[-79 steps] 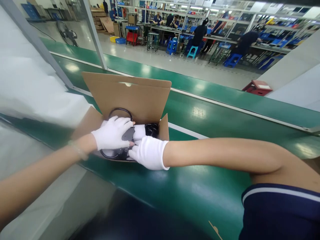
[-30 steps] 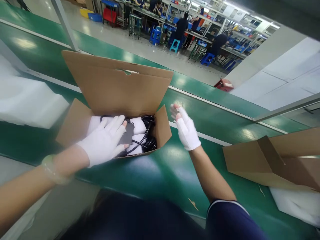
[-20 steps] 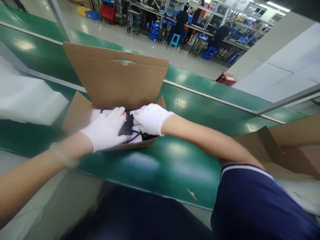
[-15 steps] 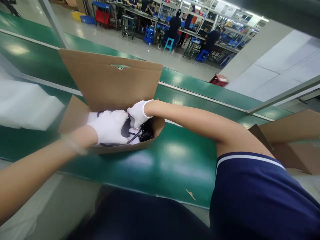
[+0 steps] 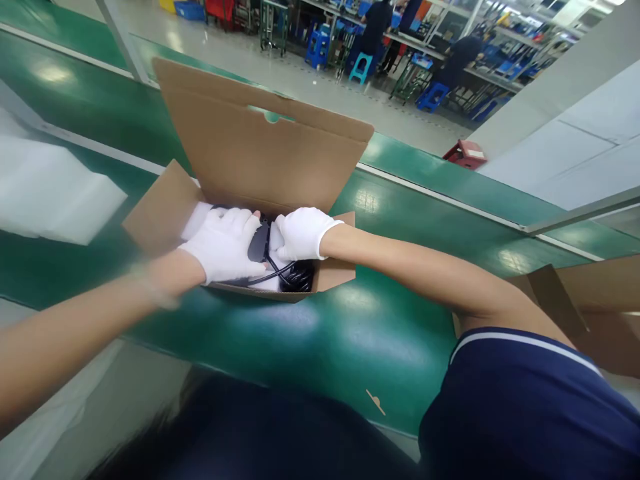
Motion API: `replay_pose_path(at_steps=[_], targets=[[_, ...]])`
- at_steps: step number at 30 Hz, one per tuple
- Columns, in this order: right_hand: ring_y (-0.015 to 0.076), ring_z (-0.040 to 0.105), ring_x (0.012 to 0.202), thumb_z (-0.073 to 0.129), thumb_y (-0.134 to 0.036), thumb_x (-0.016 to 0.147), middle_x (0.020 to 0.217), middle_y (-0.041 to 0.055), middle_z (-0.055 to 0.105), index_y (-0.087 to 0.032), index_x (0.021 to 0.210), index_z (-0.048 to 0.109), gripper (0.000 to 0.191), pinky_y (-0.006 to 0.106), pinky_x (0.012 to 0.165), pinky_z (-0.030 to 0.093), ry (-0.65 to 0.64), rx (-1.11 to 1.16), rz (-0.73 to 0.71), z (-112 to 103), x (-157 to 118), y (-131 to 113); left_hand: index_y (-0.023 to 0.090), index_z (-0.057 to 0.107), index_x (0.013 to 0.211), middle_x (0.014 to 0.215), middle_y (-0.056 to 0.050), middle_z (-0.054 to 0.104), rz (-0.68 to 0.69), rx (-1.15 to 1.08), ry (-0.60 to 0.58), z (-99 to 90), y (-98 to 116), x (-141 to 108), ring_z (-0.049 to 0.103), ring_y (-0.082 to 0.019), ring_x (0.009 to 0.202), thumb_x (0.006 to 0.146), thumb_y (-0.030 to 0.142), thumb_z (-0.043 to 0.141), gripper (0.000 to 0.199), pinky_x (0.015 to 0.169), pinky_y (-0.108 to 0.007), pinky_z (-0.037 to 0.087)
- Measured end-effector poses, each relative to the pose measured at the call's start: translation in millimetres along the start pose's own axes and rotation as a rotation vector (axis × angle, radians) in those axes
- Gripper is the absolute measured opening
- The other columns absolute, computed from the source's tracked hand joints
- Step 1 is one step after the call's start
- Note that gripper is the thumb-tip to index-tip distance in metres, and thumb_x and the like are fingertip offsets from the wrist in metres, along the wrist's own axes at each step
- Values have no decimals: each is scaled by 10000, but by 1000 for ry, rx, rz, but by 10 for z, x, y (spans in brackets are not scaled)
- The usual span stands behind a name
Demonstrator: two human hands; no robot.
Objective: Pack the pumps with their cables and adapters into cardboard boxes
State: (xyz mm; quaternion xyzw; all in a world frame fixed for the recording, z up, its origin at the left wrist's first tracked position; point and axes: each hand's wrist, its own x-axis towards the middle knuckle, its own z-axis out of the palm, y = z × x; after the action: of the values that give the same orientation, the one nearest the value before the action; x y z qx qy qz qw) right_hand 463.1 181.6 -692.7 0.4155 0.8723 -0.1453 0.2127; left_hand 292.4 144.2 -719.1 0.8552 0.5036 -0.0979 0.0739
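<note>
An open brown cardboard box (image 5: 265, 160) stands with its lid raised at the back and its side flaps spread. My left hand (image 5: 223, 243), in a white glove, lies inside it with thumb and fingers around a dark grey device (image 5: 258, 243), most of which the hand hides. Just right of the device, my gloved right hand (image 5: 304, 233) reaches in from the right with bent fingers closed. What its fingertips hold is hidden. A black cable (image 5: 273, 275) runs past the device to a coiled bundle (image 5: 299, 277) at the box's right end. White padding (image 5: 265, 283) shows below the cable.
White foam packaging (image 5: 55, 190) is at the left on the green work surface (image 5: 325, 347). More open cardboard (image 5: 595, 287) stands at the right. A small brown scrap (image 5: 376, 402) lies near the front edge. Across the aisle, people sit among workbenches and blue stools (image 5: 319, 47).
The view has tilted down and shifted, so the box appears farther right. My right hand has drawn slightly away from my left hand, exposing more of the dark device between them.
</note>
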Motion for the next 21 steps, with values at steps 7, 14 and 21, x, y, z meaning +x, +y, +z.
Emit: replay_pose_path(at_steps=[7, 14, 21], targets=[[250, 608, 1026, 261, -246, 940, 1163, 147, 625, -150, 1241, 516, 406, 359, 844, 468, 563, 177, 266, 229, -824, 391, 44, 334, 1429, 1480, -192, 323, 76, -5, -95, 77, -100, 100, 207, -388, 1359, 730, 768, 363, 1007, 1070, -517, 197], [201, 461, 1272, 187, -233, 938, 1456, 171, 386, -80, 1482, 180, 565, 328, 976, 451, 717, 446, 346, 1078, -791, -80, 31, 320, 1433, 1477, -188, 338, 119, 79, -58, 63, -117, 95, 214, -371, 1362, 751, 774, 301, 1009, 1072, -519, 196], [263, 410, 1294, 333, -214, 919, 1340, 132, 517, -171, 1229, 567, 391, 450, 1003, 395, 704, 156, 118, 484, -972, -82, 34, 355, 1415, 1445, -211, 372, 108, 17, -30, 14, -90, 87, 284, -370, 1328, 755, 793, 280, 1008, 1041, -513, 251]])
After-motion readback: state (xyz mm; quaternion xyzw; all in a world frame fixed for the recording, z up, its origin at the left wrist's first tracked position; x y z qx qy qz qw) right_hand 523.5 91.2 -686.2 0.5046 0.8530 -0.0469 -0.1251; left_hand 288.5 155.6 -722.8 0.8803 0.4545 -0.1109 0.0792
